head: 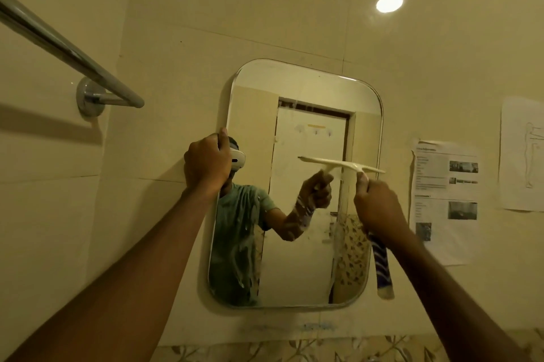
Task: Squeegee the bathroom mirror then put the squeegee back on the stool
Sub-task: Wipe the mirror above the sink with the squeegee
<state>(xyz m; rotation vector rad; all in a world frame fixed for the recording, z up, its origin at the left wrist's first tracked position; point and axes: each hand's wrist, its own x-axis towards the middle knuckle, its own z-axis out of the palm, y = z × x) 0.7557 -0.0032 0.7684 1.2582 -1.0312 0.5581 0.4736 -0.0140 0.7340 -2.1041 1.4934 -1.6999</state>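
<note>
A rounded rectangular mirror (306,91) hangs on the cream tiled wall, with wet streaks in its lower left and right parts. My left hand (207,163) grips the mirror's left edge about halfway up. My right hand (378,208) holds the handle of a white squeegee (341,166), whose blade lies almost level against the glass in the right half, at mid height. A blue and white cloth (382,267) hangs below my right wrist. The stool is out of view.
A chrome towel rail (67,49) sticks out from the wall at upper left. Printed paper sheets (444,199) and a drawing sheet (522,155) are stuck to the wall right of the mirror. A leaf-patterned tile band (294,350) runs along the bottom.
</note>
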